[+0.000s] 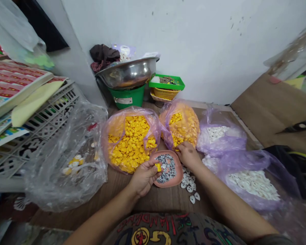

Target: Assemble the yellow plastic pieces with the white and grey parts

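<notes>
Between the thumb and fingers of my left hand is a small yellow plastic piece. This hand is at the left edge of a pink dish with many small grey and silvery parts in it. My right hand is at the mouth of the right bag of yellow pieces, its fingers curled and their tips against the pieces; what they pinch is hidden. A larger open bag of yellow pieces stands behind my left hand. Loose white pieces with dark spots lie below my right wrist.
Purple bags of white pieces lie at the right. At the left are a clear bag with a few white and yellow parts and a grey plastic crate. A steel basin on a green bucket and a green tray stand by the wall.
</notes>
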Action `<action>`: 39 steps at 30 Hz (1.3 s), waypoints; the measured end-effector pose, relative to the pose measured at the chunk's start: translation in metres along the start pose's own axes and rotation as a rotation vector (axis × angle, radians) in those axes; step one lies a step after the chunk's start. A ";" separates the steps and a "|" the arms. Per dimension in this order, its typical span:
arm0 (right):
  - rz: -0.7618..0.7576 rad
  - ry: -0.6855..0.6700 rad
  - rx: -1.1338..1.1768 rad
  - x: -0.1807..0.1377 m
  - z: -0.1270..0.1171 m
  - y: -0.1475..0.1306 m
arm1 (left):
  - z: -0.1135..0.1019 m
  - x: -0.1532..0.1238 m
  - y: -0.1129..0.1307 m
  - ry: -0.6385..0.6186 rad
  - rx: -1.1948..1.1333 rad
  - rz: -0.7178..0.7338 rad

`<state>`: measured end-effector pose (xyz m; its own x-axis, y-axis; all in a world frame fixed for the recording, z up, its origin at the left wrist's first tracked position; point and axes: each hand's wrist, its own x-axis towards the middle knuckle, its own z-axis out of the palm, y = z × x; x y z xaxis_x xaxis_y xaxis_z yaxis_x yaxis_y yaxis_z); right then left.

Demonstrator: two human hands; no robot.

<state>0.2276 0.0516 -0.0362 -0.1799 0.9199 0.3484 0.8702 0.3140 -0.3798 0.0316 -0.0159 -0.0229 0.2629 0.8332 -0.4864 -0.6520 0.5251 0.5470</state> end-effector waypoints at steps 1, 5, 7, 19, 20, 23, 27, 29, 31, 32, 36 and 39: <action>-0.005 0.008 0.013 -0.001 -0.001 0.000 | -0.001 0.000 0.000 -0.007 -0.007 -0.001; -0.036 0.062 0.092 -0.013 -0.010 -0.018 | -0.004 0.001 0.002 -0.043 -0.026 -0.046; -0.085 0.066 0.198 -0.020 -0.016 -0.035 | -0.003 0.001 0.001 -0.069 -0.037 -0.077; -0.256 0.095 0.561 -0.039 -0.021 -0.076 | 0.006 -0.001 0.002 -0.124 -0.104 -0.053; -0.297 0.100 0.550 -0.039 -0.021 -0.078 | 0.007 -0.002 0.002 -0.105 -0.124 -0.025; -0.311 0.144 0.492 -0.040 -0.022 -0.083 | 0.009 -0.003 0.002 -0.064 -0.163 0.058; -0.156 0.162 0.444 -0.043 -0.023 -0.088 | 0.012 -0.004 0.001 -0.069 -0.164 0.115; -0.082 0.129 0.438 -0.043 -0.023 -0.089 | 0.012 -0.004 0.001 -0.059 -0.177 0.139; -0.016 0.094 0.466 -0.043 -0.024 -0.089 | 0.011 -0.004 0.001 -0.057 -0.181 0.150; 0.013 0.081 0.490 -0.043 -0.024 -0.089 | 0.010 -0.004 0.001 -0.059 -0.178 0.152; 0.099 0.055 0.584 -0.043 -0.025 -0.090 | 0.009 -0.004 0.000 -0.053 -0.177 0.162; 0.117 0.085 0.601 -0.044 -0.026 -0.092 | 0.010 -0.003 -0.003 -0.054 -0.180 0.207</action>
<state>0.1675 -0.0235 0.0062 -0.0398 0.9421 0.3329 0.4667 0.3121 -0.8275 0.0393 -0.0183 -0.0160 0.1449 0.9302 -0.3372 -0.8103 0.3071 0.4990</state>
